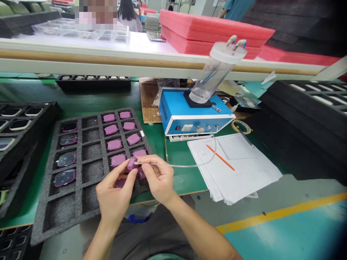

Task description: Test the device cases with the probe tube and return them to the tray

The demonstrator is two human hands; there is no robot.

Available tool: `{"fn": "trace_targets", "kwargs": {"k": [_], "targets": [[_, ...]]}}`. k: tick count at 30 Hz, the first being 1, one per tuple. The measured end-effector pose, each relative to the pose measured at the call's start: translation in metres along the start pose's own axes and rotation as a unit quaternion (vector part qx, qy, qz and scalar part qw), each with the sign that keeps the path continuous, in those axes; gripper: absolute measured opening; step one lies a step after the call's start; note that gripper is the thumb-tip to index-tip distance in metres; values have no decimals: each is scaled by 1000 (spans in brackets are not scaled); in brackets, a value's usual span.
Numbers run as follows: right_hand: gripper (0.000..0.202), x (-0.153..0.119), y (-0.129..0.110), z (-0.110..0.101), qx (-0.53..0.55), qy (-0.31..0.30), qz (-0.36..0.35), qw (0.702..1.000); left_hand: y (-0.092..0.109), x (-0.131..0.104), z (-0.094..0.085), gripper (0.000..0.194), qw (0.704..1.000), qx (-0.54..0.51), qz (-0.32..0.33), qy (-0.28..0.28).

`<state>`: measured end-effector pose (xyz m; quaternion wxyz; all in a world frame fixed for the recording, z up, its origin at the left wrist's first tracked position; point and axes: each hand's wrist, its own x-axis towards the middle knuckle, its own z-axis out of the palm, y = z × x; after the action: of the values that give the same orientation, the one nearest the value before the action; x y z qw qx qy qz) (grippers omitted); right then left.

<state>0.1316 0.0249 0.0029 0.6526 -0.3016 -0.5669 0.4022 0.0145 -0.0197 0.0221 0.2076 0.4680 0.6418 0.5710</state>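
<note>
My left hand (115,191) pinches a small purple watch case (132,164) between thumb and fingers, above the near right part of a grey foam tray (79,169). In my right hand (159,180), closed fingers grip the end of a thin clear tube (187,166), its pale tip at the watch case; whether it touches is too small to tell. The tube curves back to the front of a blue box (195,117). Purple cases like this one (114,144) fill the tray's right columns, some partly hidden by my hands. Dark-screened watches (65,177) lie in its left column.
A clear cylinder (208,79) stands on the blue box. To the right lie papers (238,166) with an orange stick (220,157), and a tape roll (241,127). Black trays (21,137) flank the bench. Red foam blocks (211,30) sit on the shelf; people are beyond.
</note>
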Motion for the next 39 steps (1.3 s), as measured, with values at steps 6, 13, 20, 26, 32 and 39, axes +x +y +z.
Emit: {"fn": "trace_targets", "kwargs": {"k": [6,13,20,26,32,39], "targets": [[11,-8,-6,-3,10,48,10,999,17,9,-54,32,987,147,53,-30],[10,-16,-4,-4,20,36,43,998,17,16,-130,40,868,347,86,-344],[9,-18,-2,-5,-8,27,48,998,13,60,-138,40,875,436,120,-172],[8,-22,-1,-6,-17,46,61,997,18,81,-163,39,774,582,34,-247],[8,-21,-6,-5,-23,47,59,997,2,65,-168,36,804,549,86,-211],[9,-19,-4,-1,6,69,37,997,17,38,-105,32,990,138,-7,-28]]}}
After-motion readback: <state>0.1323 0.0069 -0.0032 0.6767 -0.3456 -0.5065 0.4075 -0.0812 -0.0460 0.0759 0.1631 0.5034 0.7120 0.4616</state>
